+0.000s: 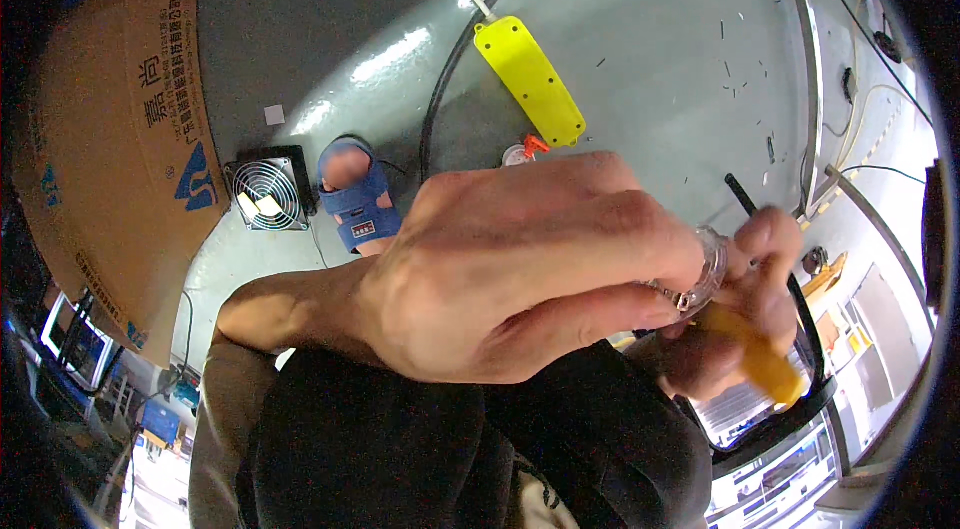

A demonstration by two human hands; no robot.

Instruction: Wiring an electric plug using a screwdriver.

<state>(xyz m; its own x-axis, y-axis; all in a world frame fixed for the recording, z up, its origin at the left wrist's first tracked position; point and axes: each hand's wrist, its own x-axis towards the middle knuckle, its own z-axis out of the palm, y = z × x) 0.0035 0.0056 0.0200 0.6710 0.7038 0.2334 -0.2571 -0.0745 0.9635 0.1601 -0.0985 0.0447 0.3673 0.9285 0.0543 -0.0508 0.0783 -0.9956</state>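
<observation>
One clear plastic part [713, 269] is pinched in the grip of the left hand [520, 264]; just beside it, the right hand [772, 304], somewhat blurred, grasps a yellow object [772, 369] above the grey floor [660, 59].

On the brown cardboard [100, 129]: two large dark Chinese characters [152, 99], turned sideways, with smaller characters [178, 69] beside them and a blue angular logo [196, 179] below; along the lower left edge, another row of small dark print [90, 307], too fine to read. On the blue sandal [345, 206]: a small red-framed patch [363, 229], marks too tiny to read.
</observation>
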